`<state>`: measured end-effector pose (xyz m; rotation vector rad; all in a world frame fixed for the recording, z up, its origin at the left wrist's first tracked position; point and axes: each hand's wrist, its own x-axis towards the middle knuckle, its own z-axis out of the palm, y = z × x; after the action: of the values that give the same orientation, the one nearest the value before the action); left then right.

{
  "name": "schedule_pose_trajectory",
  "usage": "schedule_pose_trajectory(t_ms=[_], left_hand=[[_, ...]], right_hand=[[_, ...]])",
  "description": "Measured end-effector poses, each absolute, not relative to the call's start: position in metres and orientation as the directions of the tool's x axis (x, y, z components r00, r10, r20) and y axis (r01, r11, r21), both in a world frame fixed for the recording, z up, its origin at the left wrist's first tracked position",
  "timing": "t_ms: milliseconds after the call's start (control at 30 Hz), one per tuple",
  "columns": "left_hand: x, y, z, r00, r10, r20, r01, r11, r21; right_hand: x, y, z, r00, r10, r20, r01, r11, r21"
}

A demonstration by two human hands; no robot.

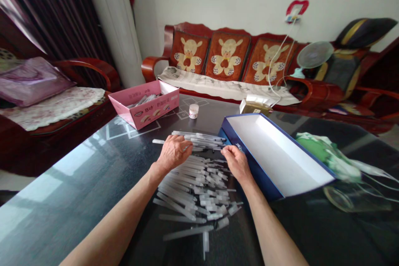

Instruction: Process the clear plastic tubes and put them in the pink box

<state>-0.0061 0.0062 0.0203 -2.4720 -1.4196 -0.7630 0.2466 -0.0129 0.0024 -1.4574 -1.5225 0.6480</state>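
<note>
Living room table [77, 183] with a heap of plastic tubes [193, 187]

Against the pale wall stood a red wooden sofa [152, 66], with cushions [227, 56] printed with a cartoon animal and a long paper-like cover [218, 85] on its seat. A small electric fan [314, 55] rested at its right end. The table top was dark, smooth glass, and it shone with window light on the left side.

Most tubes lay loose near the person, crossing each other in no order. They were thin and straight, with a semi-clear look and white ends. A smaller bunch lay farther away, more parallel than the others, perhaps because someone had pushed them together.

The left hand [174, 152] was above this far bunch, palm down, with its fingers curved toward the tubes. One tube stuck out to the left under it, but I cannot tell if the hand was grasping it. The right hand [237, 164] was just beside the blue box [274, 158], its fingers bent over the tube ends; its grip also could not be told. This long box, white inside, lay open at the right of the heap, close enough for that hand. Farther left stood a pink cardboard box [143, 108] with some packets inside, and a small white jar [193, 111] stood near it. A green cloth [318, 149] lay crumpled to the right.
</note>
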Motion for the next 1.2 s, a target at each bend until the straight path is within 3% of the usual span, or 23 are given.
schedule_pose_trajectory(t_ms=[100, 233, 433, 533, 633, 733, 833, 900, 1067, 1200], left_hand=[[-0.006, -0.005, 0.015, 0.402, 0.766, 0.502, 0.859, -0.505, 0.082], [0.004, -0.016, 0.012, 0.444, 0.755, 0.483, 0.84, -0.538, 0.068], [0.015, -0.027, 0.028, 0.487, 0.678, 0.551, 0.744, -0.652, 0.144], [0.02, -0.032, 0.049, 0.45, 0.64, 0.624, 0.625, -0.724, 0.292], [0.024, -0.034, 0.065, 0.254, 0.702, 0.665, 0.395, -0.703, 0.592], [0.026, -0.03, 0.067, 0.056, 0.843, 0.535, -0.023, -0.534, 0.845], [0.027, -0.023, 0.058, 0.015, 0.948, 0.317, -0.393, -0.286, 0.874], [0.027, -0.02, 0.05, 0.04, 0.976, 0.213, -0.512, -0.163, 0.843], [0.029, -0.023, 0.036, 0.142, 0.98, 0.142, -0.444, -0.066, 0.894], [0.031, -0.025, 0.03, 0.217, 0.956, 0.199, -0.318, -0.123, 0.94]], right_hand=[[0.243, -0.023, 0.0, 0.096, 0.9, 0.425, 0.604, 0.286, -0.744], [0.224, -0.036, 0.001, -0.118, 0.814, 0.569, 0.682, 0.483, -0.549], [0.205, -0.048, 0.001, -0.132, 0.794, 0.593, 0.63, 0.529, -0.568], [0.205, -0.051, 0.002, -0.041, 0.778, 0.628, 0.576, 0.532, -0.621], [0.206, -0.051, 0.002, 0.045, 0.779, 0.626, 0.531, 0.512, -0.675], [0.205, -0.051, 0.003, 0.101, 0.822, 0.56, 0.449, 0.465, -0.763], [0.202, -0.05, 0.004, 0.172, 0.885, 0.432, 0.267, 0.38, -0.886], [0.199, -0.049, 0.004, 0.185, 0.937, 0.297, 0.073, 0.288, -0.955], [0.2, -0.043, 0.005, 0.212, 0.977, 0.005, -0.396, 0.091, -0.914], [0.207, -0.039, 0.004, 0.268, 0.96, -0.081, -0.498, 0.066, -0.865]])
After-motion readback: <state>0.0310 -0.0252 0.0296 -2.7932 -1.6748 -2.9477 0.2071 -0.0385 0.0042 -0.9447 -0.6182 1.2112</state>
